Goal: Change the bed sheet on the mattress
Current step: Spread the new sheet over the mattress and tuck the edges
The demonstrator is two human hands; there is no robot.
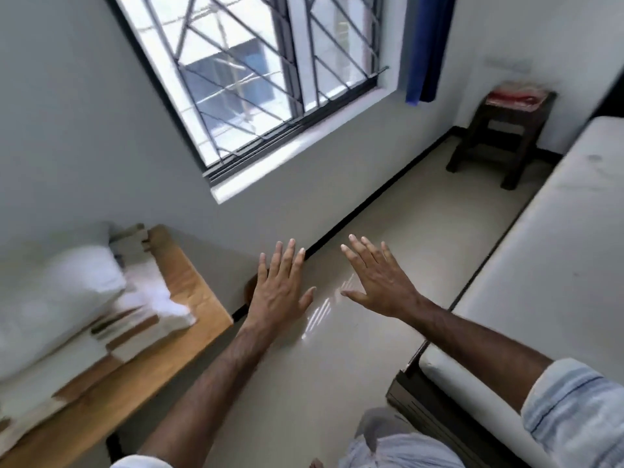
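The bare white mattress lies on a dark bed frame along the right side. Folded white and brown linen and a white pillow are stacked on a wooden table at the left. My left hand and my right hand are stretched out in front of me above the floor, palms down, fingers straight and spread. Neither hand holds or touches anything.
A barred window fills the far wall, with a blue curtain at its right. A dark stool with red items on it stands in the far corner. Glossy tiled floor runs between table and bed.
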